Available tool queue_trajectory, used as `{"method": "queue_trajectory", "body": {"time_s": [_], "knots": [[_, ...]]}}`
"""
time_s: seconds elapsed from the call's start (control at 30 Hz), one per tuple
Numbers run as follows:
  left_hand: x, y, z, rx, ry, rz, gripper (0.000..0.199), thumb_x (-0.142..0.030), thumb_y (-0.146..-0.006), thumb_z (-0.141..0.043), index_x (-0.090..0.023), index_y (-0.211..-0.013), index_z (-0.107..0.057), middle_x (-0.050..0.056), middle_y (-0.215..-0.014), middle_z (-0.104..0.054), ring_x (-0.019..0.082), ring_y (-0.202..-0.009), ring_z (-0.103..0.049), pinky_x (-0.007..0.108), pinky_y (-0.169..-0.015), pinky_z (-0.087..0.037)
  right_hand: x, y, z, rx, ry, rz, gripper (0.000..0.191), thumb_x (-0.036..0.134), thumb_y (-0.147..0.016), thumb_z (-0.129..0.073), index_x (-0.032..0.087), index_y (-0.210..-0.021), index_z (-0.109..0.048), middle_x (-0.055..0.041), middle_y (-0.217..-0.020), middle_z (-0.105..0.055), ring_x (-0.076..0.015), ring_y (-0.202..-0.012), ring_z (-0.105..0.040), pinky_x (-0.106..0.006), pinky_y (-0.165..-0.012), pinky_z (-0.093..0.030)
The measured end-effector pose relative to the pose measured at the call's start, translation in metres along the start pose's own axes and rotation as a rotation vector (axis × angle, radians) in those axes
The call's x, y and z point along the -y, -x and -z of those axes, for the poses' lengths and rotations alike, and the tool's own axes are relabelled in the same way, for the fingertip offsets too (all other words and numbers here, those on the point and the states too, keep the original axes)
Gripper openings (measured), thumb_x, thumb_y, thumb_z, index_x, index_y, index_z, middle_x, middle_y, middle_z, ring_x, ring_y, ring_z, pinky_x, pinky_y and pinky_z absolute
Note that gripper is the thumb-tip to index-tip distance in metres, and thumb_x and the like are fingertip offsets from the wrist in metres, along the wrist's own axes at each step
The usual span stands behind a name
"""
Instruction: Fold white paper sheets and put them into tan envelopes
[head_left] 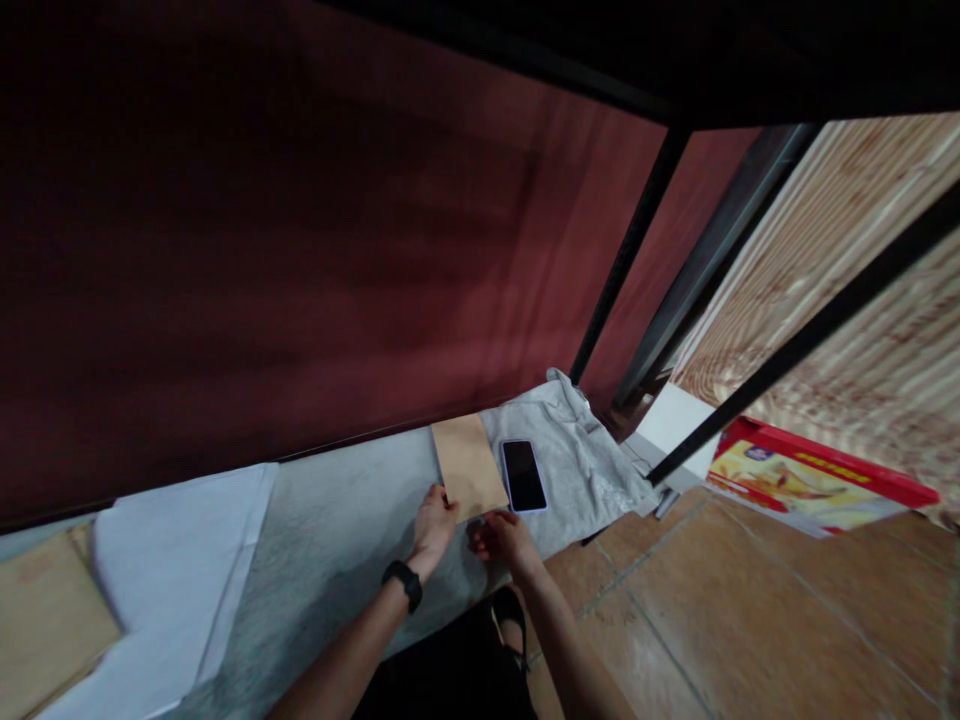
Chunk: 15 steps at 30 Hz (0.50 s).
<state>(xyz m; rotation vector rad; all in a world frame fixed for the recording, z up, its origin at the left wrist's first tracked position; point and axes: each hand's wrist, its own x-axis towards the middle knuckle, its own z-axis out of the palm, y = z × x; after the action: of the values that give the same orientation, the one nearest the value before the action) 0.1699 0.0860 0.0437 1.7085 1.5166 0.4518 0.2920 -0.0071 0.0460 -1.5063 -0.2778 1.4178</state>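
Note:
A flat piece of brown paper (469, 465), shaped like an envelope, lies on the grey cloth-covered surface in front of me. My left hand (435, 525), with a black band on its wrist, pinches the paper's lower left edge. At its lower right corner, my right hand (506, 540) has thumb and forefinger closed on the near edge, the other fingers curled below. A phone (523, 475) with a dark screen and pale case lies just right of the paper, apart from both hands.
White sheets (176, 580) and a stack of brown paper (52, 610) lie at the left. A dark red panel (337, 250) rises behind the surface. Black frame bars (634, 255) stand at the right, near a red and yellow box (810, 480) on the tiled floor (697, 590).

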Motion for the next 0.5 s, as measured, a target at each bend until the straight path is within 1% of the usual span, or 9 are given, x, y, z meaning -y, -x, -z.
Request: {"method": "queue_trajectory", "body": {"time_s": [0.1,0.33,0.5], "knots": [[-0.004,-0.003,0.001,-0.004,-0.047,-0.018,0.023,-0.016,-0.086,-0.056,-0.016,-0.109,-0.056,0.007,-0.086,-0.071,0.019,-0.080,-0.069,0.028,-0.072,-0.048,0.005,-0.006,0.000,0.021,0.040,-0.028,0.010,0.029,-0.085,-0.052,0.020,-0.081,-0.056,0.0019,-0.056,-0.064,-0.0135,-0.046,-0.059,-0.025,-0.052,-0.050],[-0.007,-0.005,0.006,0.004,-0.141,-0.059,0.030,-0.014,-0.085,-0.056,-0.015,-0.115,-0.055,0.009,-0.093,-0.072,0.021,-0.089,-0.070,0.027,-0.075,-0.047,0.010,-0.017,-0.001,0.035,0.105,-0.069,0.009,0.022,-0.084,-0.051,0.021,-0.077,-0.056,0.0012,-0.052,-0.063,-0.0134,-0.043,-0.057,-0.025,-0.050,-0.050],[-0.009,-0.004,0.006,0.006,-0.197,-0.086,0.036,-0.016,-0.086,-0.055,-0.012,-0.122,-0.053,0.013,-0.104,-0.072,0.023,-0.095,-0.069,0.030,-0.079,-0.048,0.012,-0.020,0.001,0.049,0.115,-0.049,0.010,0.022,-0.084,-0.051,0.019,-0.078,-0.058,-0.0001,-0.056,-0.065,-0.0122,-0.044,-0.058,-0.023,-0.050,-0.049]]}}
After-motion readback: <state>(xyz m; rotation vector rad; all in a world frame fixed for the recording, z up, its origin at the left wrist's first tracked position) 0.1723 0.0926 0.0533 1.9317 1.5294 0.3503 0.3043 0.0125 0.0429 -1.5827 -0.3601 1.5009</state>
